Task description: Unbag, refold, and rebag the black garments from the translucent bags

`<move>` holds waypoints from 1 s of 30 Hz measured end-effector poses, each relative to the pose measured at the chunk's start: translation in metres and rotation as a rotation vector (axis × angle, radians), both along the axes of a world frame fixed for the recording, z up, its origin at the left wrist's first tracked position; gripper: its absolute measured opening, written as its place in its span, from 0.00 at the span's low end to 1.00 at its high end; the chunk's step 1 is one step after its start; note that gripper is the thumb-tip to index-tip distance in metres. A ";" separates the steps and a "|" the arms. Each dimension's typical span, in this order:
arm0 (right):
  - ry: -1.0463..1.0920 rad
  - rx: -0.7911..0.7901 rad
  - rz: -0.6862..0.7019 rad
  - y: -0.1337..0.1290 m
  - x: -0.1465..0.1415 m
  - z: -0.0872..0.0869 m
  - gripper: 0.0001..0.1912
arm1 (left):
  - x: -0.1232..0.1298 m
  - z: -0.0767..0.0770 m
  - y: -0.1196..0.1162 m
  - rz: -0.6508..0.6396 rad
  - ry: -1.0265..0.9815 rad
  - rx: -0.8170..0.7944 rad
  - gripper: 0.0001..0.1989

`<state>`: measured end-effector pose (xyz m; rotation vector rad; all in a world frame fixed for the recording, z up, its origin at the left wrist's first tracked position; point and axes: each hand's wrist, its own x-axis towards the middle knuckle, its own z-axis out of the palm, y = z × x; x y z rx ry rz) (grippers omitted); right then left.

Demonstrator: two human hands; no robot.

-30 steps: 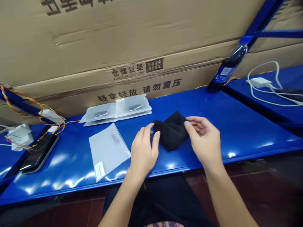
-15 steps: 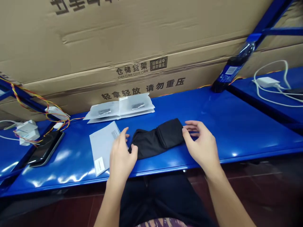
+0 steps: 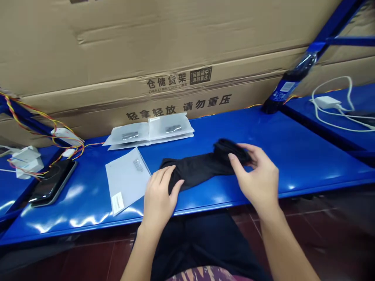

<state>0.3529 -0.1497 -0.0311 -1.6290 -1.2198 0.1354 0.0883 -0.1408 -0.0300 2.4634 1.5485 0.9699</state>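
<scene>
A strip of folded black cloth [image 3: 197, 170] lies across the blue shelf in front of me; its exact kind I cannot tell. My right hand [image 3: 259, 177] grips the right end, thumb in front and fingers behind, and that end is bunched up and raised off the surface. At the left end, my left hand [image 3: 159, 195] has its fingers over the cloth and its thumb against the near edge, holding it down. Just left of that hand lies a frosted plastic bag [image 3: 125, 177] with a white label.
More frosted bags [image 3: 129, 136] lie along the back, against a large cardboard box [image 3: 175, 47]. A dark drink bottle [image 3: 281, 91] leans by the blue post at right. Phones [image 3: 54, 183], white adapters [image 3: 27, 162] and coloured wires crowd the left; a white cable [image 3: 348, 113] lies right.
My right hand has taken hold of the cloth's right end, lifting it and opening the fold rightward. My left hand has moved right, onto the left end.
</scene>
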 end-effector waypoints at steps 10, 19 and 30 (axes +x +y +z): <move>-0.008 -0.136 0.071 0.018 0.028 -0.004 0.28 | -0.066 0.030 0.025 -0.028 0.046 -0.232 0.32; 0.209 0.004 0.206 0.031 0.033 0.013 0.17 | -0.051 0.045 0.047 -0.056 -0.166 -0.105 0.11; -0.130 -0.179 0.554 -0.050 0.091 0.016 0.13 | -0.071 0.072 -0.032 -0.347 -0.058 -0.312 0.06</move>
